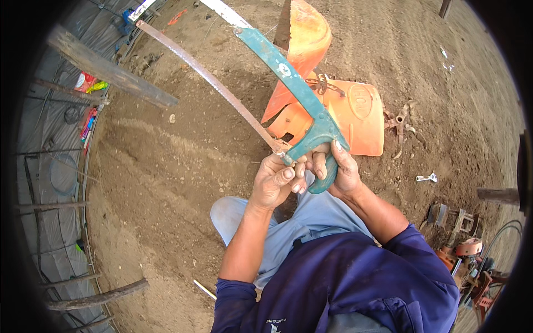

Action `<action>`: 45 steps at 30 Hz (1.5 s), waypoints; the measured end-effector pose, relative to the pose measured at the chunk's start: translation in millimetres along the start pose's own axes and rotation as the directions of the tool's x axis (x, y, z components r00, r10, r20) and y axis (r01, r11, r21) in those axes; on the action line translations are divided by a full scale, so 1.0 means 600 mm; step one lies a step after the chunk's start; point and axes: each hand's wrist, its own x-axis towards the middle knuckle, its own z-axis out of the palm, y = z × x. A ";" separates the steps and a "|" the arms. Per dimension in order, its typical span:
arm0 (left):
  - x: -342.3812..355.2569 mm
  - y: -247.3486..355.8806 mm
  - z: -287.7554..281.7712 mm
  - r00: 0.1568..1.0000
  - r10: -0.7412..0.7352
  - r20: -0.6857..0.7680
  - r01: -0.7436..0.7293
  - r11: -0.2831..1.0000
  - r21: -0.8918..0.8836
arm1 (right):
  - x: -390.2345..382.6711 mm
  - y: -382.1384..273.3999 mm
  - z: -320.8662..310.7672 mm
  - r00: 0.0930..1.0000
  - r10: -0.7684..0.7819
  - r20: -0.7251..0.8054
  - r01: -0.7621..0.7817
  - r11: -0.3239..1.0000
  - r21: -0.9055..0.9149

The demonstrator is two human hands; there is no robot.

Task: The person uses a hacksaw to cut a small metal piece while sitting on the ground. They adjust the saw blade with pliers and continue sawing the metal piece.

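A hacksaw [291, 83] with a green frame and a rusty blade [211, 81] is held up in front of me, reaching toward the far left. My right hand [345, 173] is closed on its green handle, thumb resting near the top of the grip. At the near end of the blade, my left hand [270, 183] pinches around the blade mount below the frame. The fingertips of both hands nearly meet there, and they hide the small fitting between them. Toward its far end the frame turns bare and silvery.
Beyond the saw lie an orange plastic housing [363, 119] and a curved orange guard [311, 39] on the dirt. A rusty tined part [400, 123] and an adjustable wrench [427, 177] sit to the right. Machine parts [469, 247] crowd the lower right. Wooden posts [111, 66] stand at left.
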 end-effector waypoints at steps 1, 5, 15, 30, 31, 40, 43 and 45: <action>0.001 0.000 -0.001 1.000 -0.006 -0.011 0.007 0.999 0.033 | 0.001 0.000 -0.001 1.000 -0.002 -0.013 0.002 1.000 -0.010; 0.004 0.005 0.002 0.986 0.083 -0.145 -0.025 0.930 0.366 | -0.001 0.003 -0.006 0.998 -0.061 -0.025 0.056 0.984 -0.169; 0.004 0.026 0.002 0.994 -0.074 -0.074 0.104 0.794 0.598 | -0.018 0.015 0.000 0.961 0.167 -0.220 -0.148 0.984 0.100; -0.019 -0.003 -0.020 0.917 -0.076 -0.391 0.322 0.720 0.615 | -0.027 0.057 -0.007 0.964 0.039 -0.264 -0.130 0.933 -0.337; -0.016 -0.008 -0.023 0.888 -0.051 -0.457 0.356 0.704 0.614 | -0.023 0.066 -0.009 0.971 -0.058 -0.233 -0.067 0.867 -0.494; 0.029 -0.028 -0.067 0.805 0.287 -0.520 0.342 0.492 0.801 | 0.026 0.086 -0.015 0.974 -0.219 -0.056 0.076 0.551 -0.831; 0.008 -0.001 -0.058 0.914 0.145 -0.378 0.185 0.682 0.707 | 0.034 0.060 -0.009 0.965 0.152 -0.216 -0.195 0.962 -0.193; -0.008 0.021 -0.045 0.975 0.024 -0.222 0.102 0.836 0.539 | 0.034 0.041 -0.005 0.937 0.308 -0.166 -0.263 0.933 0.246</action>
